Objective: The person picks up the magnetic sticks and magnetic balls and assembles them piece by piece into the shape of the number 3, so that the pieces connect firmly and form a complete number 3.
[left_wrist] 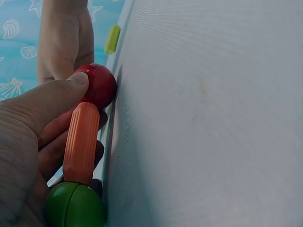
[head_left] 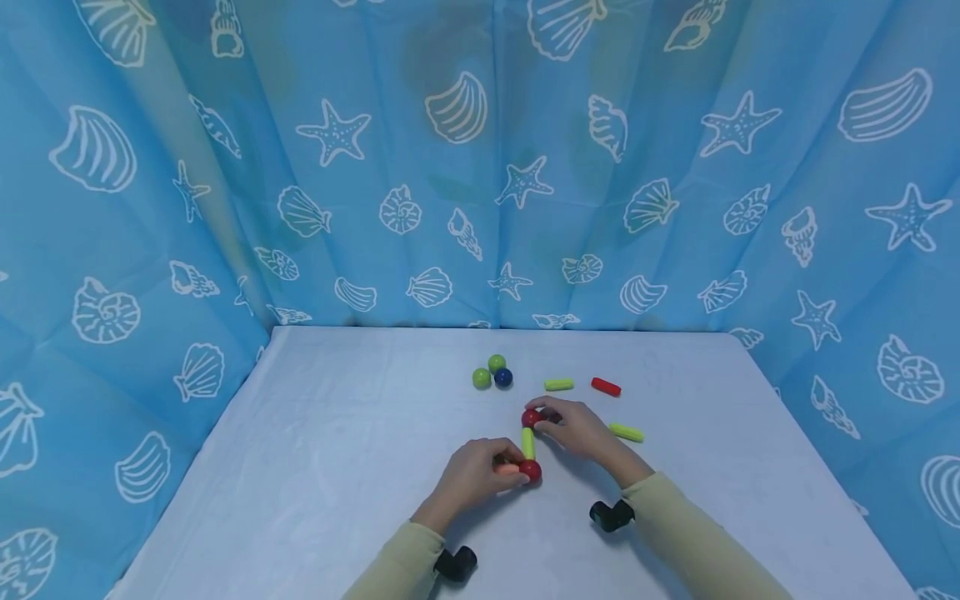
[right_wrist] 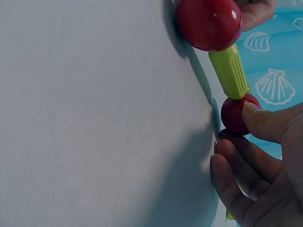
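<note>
A yellow-green ridged stick (head_left: 528, 443) stretches between two red balls just over the white table. My left hand (head_left: 474, 472) grips the nearer red ball (head_left: 531, 472), its thumb pressed on the ball. From that ball an orange ridged stick (left_wrist: 82, 142) runs to a green ball (left_wrist: 75, 205) under the left palm; the hand hides this green ball in the head view. The farther red ball (head_left: 530, 418) is pinched by thumb and fingertips of my right hand (head_left: 576, 428). In the right wrist view, the stick's end (right_wrist: 232, 75) meets that ball.
Two green balls (head_left: 481, 378) and a dark blue ball (head_left: 503, 377) cluster farther back. A yellow-green stick (head_left: 558, 384) and a red stick (head_left: 606, 387) lie right of them. Another yellow-green stick (head_left: 626, 432) is beside the right wrist. A blue shell-print curtain (head_left: 465, 192) hangs behind.
</note>
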`<move>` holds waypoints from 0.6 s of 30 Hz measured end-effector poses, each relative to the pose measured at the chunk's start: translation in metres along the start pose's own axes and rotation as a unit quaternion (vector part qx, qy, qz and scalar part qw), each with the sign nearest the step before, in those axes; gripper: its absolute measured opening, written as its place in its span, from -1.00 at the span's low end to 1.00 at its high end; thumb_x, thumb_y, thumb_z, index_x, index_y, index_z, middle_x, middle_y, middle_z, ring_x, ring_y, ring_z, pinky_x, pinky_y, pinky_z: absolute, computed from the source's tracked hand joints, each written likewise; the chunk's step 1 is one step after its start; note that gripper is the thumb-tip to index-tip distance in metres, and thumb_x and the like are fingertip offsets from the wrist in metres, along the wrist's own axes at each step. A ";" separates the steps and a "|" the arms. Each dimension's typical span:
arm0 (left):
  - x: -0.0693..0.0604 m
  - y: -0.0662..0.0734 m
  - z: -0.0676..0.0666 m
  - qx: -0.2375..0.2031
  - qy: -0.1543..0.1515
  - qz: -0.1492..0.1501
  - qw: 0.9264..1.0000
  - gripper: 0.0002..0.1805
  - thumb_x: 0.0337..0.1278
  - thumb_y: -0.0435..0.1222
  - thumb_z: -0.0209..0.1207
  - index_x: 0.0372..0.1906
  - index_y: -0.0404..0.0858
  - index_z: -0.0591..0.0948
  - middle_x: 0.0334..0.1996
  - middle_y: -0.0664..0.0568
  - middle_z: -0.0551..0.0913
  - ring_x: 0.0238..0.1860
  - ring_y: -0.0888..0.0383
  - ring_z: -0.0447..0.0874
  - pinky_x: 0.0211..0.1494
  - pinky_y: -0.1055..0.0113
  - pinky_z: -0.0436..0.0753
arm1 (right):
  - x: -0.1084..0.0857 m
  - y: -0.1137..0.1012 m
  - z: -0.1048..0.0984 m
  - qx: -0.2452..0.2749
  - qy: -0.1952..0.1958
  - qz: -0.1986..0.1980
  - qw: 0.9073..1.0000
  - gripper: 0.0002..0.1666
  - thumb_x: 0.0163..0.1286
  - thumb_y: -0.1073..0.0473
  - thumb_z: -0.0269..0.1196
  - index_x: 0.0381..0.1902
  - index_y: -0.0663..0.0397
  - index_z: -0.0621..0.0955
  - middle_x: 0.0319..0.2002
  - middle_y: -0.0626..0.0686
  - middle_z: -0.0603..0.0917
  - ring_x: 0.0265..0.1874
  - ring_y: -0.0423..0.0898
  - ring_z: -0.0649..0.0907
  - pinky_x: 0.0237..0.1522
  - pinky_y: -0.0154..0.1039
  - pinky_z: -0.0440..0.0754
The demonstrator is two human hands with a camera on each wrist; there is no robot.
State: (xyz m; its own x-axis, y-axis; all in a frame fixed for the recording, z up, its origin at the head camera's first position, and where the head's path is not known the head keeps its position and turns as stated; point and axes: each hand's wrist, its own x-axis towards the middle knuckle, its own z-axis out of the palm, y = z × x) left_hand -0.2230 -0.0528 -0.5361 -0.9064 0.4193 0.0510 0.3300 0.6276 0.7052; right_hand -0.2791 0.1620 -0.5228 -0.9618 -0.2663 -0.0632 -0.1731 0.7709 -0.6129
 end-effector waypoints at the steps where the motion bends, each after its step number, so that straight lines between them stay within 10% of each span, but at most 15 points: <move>1: 0.000 0.000 0.000 -0.001 -0.001 0.000 1.000 -0.78 0.08 -0.11 0.48 -0.17 0.04 0.74 -0.32 0.36 0.67 -0.31 0.34 0.50 -0.16 0.40 0.51 | 0.000 0.000 0.000 0.002 -0.001 -0.002 1.000 -0.57 0.40 0.16 0.37 0.20 -0.24 0.63 0.00 -0.05 0.71 0.04 -0.02 0.66 0.14 0.05 0.60; 18: -0.001 0.002 0.001 -0.004 0.000 0.001 1.000 -0.78 0.08 -0.11 0.48 -0.16 0.01 0.75 -0.33 0.35 0.67 -0.33 0.34 0.49 -0.20 0.42 0.51 | -0.004 -0.006 0.000 0.001 0.003 -0.007 1.000 -0.61 0.41 0.17 0.35 0.17 -0.23 0.65 0.00 -0.09 0.70 -0.02 -0.08 0.65 0.11 -0.01 0.63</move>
State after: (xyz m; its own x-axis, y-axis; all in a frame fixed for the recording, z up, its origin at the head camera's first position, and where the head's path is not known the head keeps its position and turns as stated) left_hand -0.2215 -0.0512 -0.5351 -0.9053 0.4215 0.0523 0.3303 0.6214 0.7105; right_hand -0.2741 0.1584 -0.5194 -0.9604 -0.2740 -0.0498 -0.1867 0.7662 -0.6148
